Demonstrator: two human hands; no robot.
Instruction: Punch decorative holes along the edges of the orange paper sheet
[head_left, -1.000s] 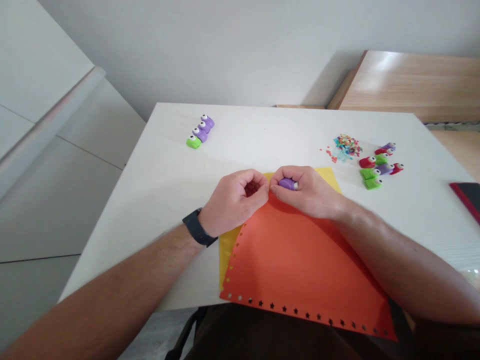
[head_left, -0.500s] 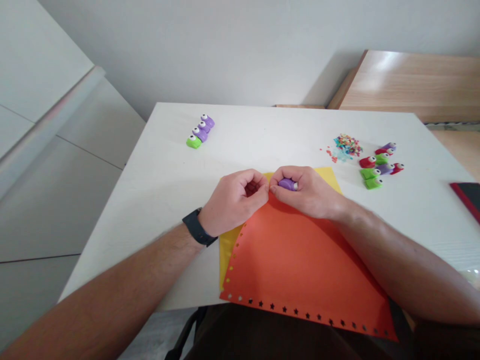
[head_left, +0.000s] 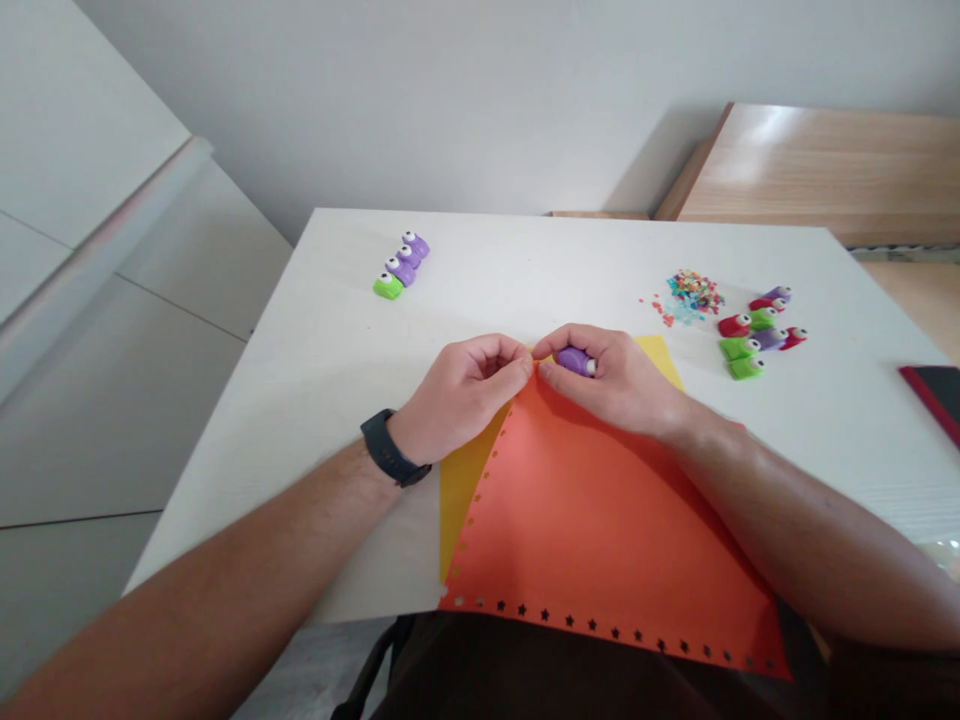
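Note:
An orange sheet (head_left: 600, 520) with star-shaped holes along its left and bottom edges lies over a yellow sheet (head_left: 461, 500), its far end lifted. My left hand (head_left: 469, 392), with a dark watch on the wrist, pinches the far left corner of the orange sheet. Touching the same corner is my right hand (head_left: 619, 380), its thumb near the paper and its index finger reaching toward the left fingertips. A purple punch (head_left: 576, 361) with a white eye-like knob sits inside my right hand.
Purple and green punches (head_left: 401, 265) stand in a row at the back left of the white table (head_left: 300, 400). Colourful paper bits (head_left: 694, 293) lie at the back right, beside several more punches (head_left: 765, 330). A dark red-edged object (head_left: 934, 400) is at the right.
My right index finger has stretched out from its curl. The orange sheet's left edge has straightened and shifted right, showing more yellow. My left hand has moved slightly left and up.

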